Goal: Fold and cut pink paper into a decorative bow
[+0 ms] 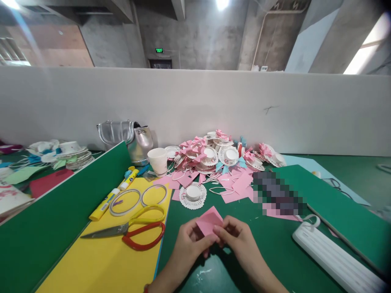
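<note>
Over the green table (275, 244), both hands' fingers (224, 232) pinch pink paper (209, 221); no writing legible.

The single head-worn camera looked forward and down from close above the green table (275, 244), facing the grey partition wall (195, 101).

Scissors (128, 230) lie left of both hands' paper square (209, 221), cup (158, 160) behind.

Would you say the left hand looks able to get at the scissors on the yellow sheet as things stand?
Probably yes, once freed: the scissors lie uncovered just left of the left hand, nothing between. But that hand and the right hand both pinch the pink paper.
</note>
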The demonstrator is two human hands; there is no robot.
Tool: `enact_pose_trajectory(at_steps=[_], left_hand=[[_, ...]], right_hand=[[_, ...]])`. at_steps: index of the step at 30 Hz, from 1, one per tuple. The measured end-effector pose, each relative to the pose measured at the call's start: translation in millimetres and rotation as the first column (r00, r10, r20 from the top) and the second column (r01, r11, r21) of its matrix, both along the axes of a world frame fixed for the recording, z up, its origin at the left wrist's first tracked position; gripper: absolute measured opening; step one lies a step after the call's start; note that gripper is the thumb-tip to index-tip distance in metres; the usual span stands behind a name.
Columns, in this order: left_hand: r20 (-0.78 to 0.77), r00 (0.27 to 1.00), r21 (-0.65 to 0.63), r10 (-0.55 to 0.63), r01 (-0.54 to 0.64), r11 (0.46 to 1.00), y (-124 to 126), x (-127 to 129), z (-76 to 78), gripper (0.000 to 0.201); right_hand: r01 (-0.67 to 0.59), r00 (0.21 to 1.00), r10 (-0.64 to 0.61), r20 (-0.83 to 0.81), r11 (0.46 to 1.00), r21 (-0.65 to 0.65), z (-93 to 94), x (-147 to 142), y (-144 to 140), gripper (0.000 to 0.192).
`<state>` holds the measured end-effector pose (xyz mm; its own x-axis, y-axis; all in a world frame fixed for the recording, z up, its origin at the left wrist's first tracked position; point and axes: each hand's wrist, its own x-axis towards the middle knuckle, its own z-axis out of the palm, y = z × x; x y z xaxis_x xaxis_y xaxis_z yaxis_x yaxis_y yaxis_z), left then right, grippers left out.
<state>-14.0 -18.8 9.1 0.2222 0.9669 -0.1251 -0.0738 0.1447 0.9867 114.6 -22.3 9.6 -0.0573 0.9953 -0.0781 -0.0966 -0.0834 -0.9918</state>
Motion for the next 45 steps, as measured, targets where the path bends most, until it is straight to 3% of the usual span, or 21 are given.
enact_pose_trajectory(at_steps=[8,17,22,27,33,36,40,45], left_hand=[[-0.012,1.000,0.085,0.013,-0.012,0.996,0,8,-1.8,0.021],[-0.066,0.996,0.114,0.062,-0.054,0.992,11,12,-7.5,0.022],[-0.088,0.988,0.157,0.125,-0.110,0.981,12,12,-6.0,0.021],[-0.109,0.990,0.188,0.087,-0.065,0.980,9,12,-4.7,0.017],[-0.074,0.995,0.144,0.063,-0.052,0.988,9,13,-5.1,0.006],[0.004,0.992,0.096,0.126,-0.126,0.987,12,13,-6.0,0.006],[0.065,0.997,0.064,0.049,-0.054,0.997,14,13,-5.0,0.010],[0.058,0.997,0.072,0.046,-0.050,0.996,14,14,-4.0,0.011]], right_hand=[[0.028,0.996,-0.035,0.083,0.996,0.082,-1.1,6,4,0.019],[0.121,0.992,-0.122,-0.036,0.993,-0.006,-6.9,10,9,0.022],[0.120,0.990,-0.121,-0.076,0.993,-0.018,-8.8,8,7,0.023],[0.073,0.966,-0.094,-0.240,0.993,-0.094,-9.1,6,4,0.022],[0.152,0.988,-0.152,-0.011,0.988,0.021,-7.2,13,8,0.024],[0.165,0.984,-0.166,-0.069,0.986,-0.026,-11.2,12,7,0.026],[0.186,0.956,-0.197,-0.218,0.980,-0.069,-17.3,4,5,0.028],[0.130,0.960,-0.125,-0.250,0.991,0.003,-12.5,-1,4,0.027]])
